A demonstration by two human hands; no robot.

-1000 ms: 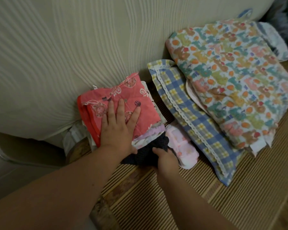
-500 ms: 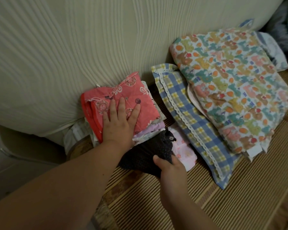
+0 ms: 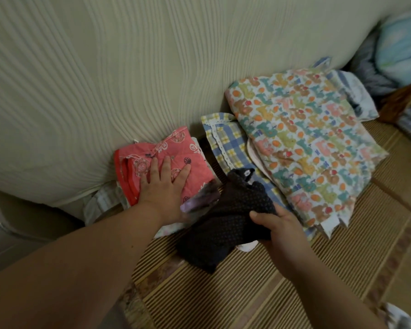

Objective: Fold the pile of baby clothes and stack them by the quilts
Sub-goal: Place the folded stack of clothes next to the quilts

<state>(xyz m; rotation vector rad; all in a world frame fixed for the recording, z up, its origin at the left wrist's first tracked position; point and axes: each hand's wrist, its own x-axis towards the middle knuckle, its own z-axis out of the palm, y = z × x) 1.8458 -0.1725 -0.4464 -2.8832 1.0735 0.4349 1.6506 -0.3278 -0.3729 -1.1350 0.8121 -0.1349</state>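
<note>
1. head view looks down on a woven straw mat [image 3: 259,293] that runs along a pale ribbed mattress side [image 3: 105,67].
2. left hand [image 3: 163,186] lies flat and open, fingers spread, palm down on a red patterned garment [image 3: 195,160] that tops a small stack of folded baby clothes [image 3: 105,203] pushed against the mattress.
3. right hand [image 3: 279,227] is closed around a dark dotted garment [image 3: 223,224], thumb on top, holding it just off the mat beside the stack.
4. the dark garment is bunched and unfolded; one end rises toward the quilts, the other hangs toward the mat.
5. a blurred lilac cloth edge [image 3: 199,200] shows between the left hand and the dark garment.
6. a bit of white fabric [image 3: 248,246] peeks out under the right hand.
7. to the right of the stack lie the quilts: a blue and yellow plaid quilt [image 3: 226,141] with lace trim, and over it a colourful bear-print quilt [image 3: 306,143].
8. more bedding [image 3: 399,43] is heaped in the far right corner.
</note>
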